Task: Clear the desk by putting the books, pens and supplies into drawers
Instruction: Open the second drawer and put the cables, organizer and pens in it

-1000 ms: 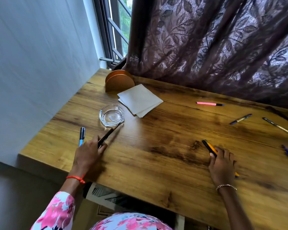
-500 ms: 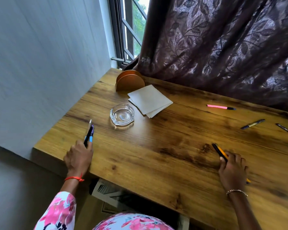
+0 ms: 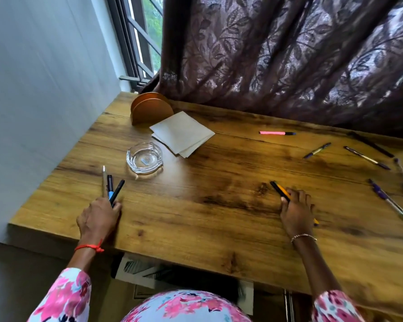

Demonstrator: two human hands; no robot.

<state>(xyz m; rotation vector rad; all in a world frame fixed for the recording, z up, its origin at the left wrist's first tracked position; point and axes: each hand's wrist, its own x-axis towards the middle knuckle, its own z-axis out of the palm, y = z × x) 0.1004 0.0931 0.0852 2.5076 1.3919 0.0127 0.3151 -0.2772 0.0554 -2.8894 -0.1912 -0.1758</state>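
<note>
Left hand (image 3: pixel 98 217): fingers clenched round three pens (image 3: pixel 109 187); pen tips fan out just left-front of glass ashtray (image 3: pixel 144 158), low over desk (image 3: pixel 196 217).
Right hand (image 3: pixel 297 212): fingers curled over orange-and-black pens (image 3: pixel 280 191), held against desk, well right of ashtray.
Pink pen (image 3: pixel 277 133): loose, far right of ashtray.
Purple pens (image 3: pixel 379 191): scattered farther right.
Paper squares (image 3: pixel 182 133): just right-behind ashtray.

Glass ashtray (image 3: pixel 144 157), copper holder (image 3: pixel 152 109), dark curtain (image 3: pixel 277 54), window (image 3: pixel 140 38)

glass dish (image 3: pixel 144 157) on desk (image 3: pixel 219 217), napkins (image 3: pixel 182 133) behind, pens (image 3: pixel 368 158) far right.
</note>
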